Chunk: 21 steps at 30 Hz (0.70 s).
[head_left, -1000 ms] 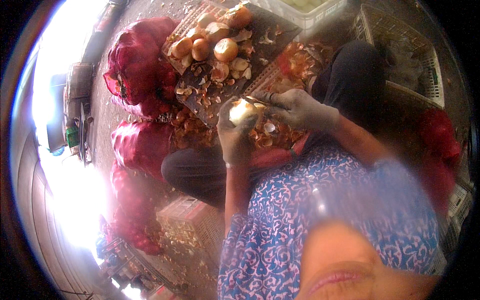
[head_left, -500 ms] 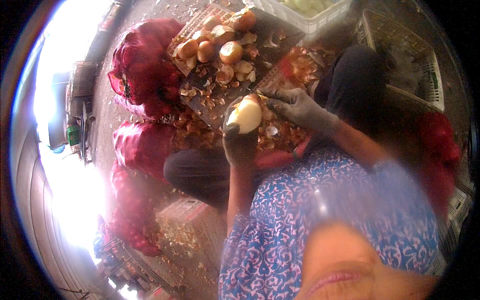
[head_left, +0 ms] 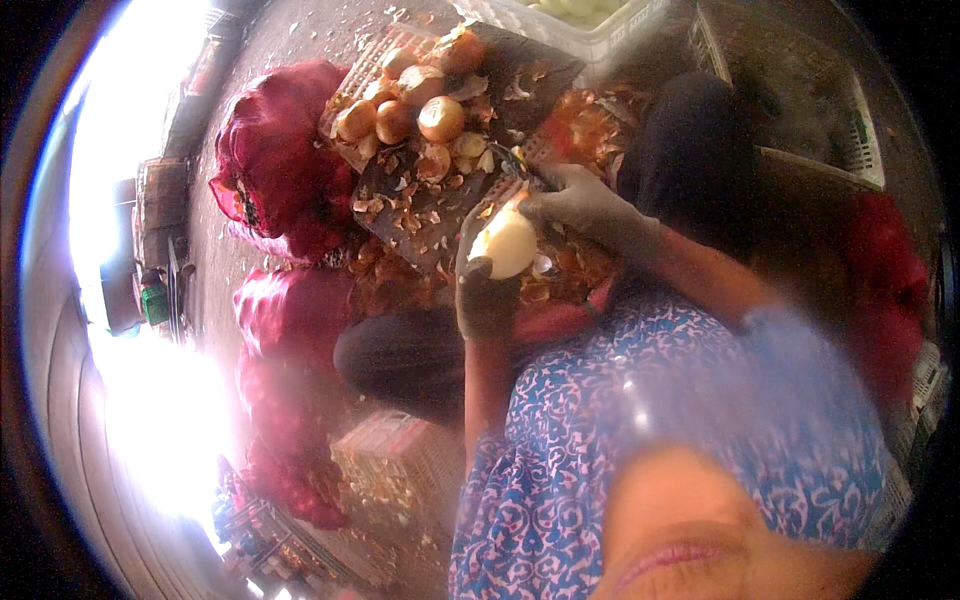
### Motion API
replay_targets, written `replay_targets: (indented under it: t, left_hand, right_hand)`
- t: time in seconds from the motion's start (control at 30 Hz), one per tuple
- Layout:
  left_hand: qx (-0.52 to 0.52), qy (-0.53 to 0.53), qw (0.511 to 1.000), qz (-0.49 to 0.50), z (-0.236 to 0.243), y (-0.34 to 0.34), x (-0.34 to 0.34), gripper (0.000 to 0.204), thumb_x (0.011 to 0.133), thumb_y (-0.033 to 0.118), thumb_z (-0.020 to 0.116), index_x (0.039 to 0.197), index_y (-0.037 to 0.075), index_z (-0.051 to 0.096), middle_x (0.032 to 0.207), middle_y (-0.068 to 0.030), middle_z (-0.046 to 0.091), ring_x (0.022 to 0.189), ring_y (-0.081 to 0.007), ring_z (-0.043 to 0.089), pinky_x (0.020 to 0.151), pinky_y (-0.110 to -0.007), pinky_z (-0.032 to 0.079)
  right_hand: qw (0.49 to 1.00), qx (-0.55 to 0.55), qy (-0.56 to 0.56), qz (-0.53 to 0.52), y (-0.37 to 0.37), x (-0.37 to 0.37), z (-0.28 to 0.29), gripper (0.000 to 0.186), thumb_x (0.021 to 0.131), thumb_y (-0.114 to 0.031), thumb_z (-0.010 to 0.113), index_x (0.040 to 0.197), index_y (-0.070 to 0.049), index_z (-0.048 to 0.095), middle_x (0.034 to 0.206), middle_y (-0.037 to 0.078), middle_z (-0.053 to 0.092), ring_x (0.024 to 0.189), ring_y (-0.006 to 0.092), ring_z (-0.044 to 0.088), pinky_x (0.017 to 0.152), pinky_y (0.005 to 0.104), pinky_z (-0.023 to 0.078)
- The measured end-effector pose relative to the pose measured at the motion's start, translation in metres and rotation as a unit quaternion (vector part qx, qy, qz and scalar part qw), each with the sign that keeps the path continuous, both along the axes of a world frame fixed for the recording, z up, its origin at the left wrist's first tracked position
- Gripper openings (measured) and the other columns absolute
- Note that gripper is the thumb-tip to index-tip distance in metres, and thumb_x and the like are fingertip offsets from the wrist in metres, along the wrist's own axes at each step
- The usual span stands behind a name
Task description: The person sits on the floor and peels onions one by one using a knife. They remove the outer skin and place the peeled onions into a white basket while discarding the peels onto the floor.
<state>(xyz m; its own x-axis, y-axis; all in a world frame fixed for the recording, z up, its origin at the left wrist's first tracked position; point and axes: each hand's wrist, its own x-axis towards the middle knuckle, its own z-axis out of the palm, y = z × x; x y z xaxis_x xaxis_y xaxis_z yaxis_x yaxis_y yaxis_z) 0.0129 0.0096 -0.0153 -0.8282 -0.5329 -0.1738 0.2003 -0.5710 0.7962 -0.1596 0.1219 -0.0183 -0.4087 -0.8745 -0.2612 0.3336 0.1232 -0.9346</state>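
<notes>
1. The peeled onion [head_left: 506, 243] is off the board [head_left: 545, 60], just beyond its near corner, above the person's lap.
2. The left hand [head_left: 487, 298] cups it from below, fingers curled round and thumb pressed on the near side – probably to steady it and leave the upper end free.
3. The right hand [head_left: 585, 205] meets that upper end, fingers drawn together; I cannot tell whether they pinch skin or a tool.
4. Unpeeled onions [head_left: 441, 119] cluster along the board's far-left edge, likely to be within reach yet clear of the hands. Peel scraps [head_left: 415, 205] litter the board toward its near corner.
5. Red net sacks [head_left: 280, 140] crowd the left edge; a white crate [head_left: 600, 45] stands by the far-right corner.
6. Both knees hem in the space – the right knee [head_left: 695, 130] stands between the right hand and another crate [head_left: 865, 160].
</notes>
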Motion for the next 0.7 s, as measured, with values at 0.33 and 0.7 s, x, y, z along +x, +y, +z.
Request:
replay_targets:
  t: [0.33,0.7]
  left_hand:
    - [-0.175,-0.157,0.97,-0.059,-0.001,-0.001,-0.016,0.053,0.09,0.03,0.064,0.131,-0.001,0.051,0.119,-0.0159,0.062,0.104,-0.0251,0.065,0.086,-0.035,0.056]
    - [-0.621,-0.268,0.73,0.097,-0.04,-0.011,0.01,0.08,0.07,0.024,0.091,0.132,0.005,0.044,0.126,-0.0152,0.06,0.116,-0.0278,0.058,0.102,-0.041,0.046]
  right_hand:
    - [0.991,-0.071,-0.101,-0.042,0.008,0.002,0.013,0.018,0.085,-0.014,0.068,0.099,-0.004,0.063,0.088,0.002,0.063,0.075,0.0109,0.059,0.069,0.0254,0.049]
    - [0.966,-0.248,-0.057,-0.052,0.019,-0.025,0.02,0.022,0.098,-0.025,0.057,0.094,-0.004,0.062,0.087,0.003,0.063,0.068,0.0119,0.058,0.063,0.0254,0.048]
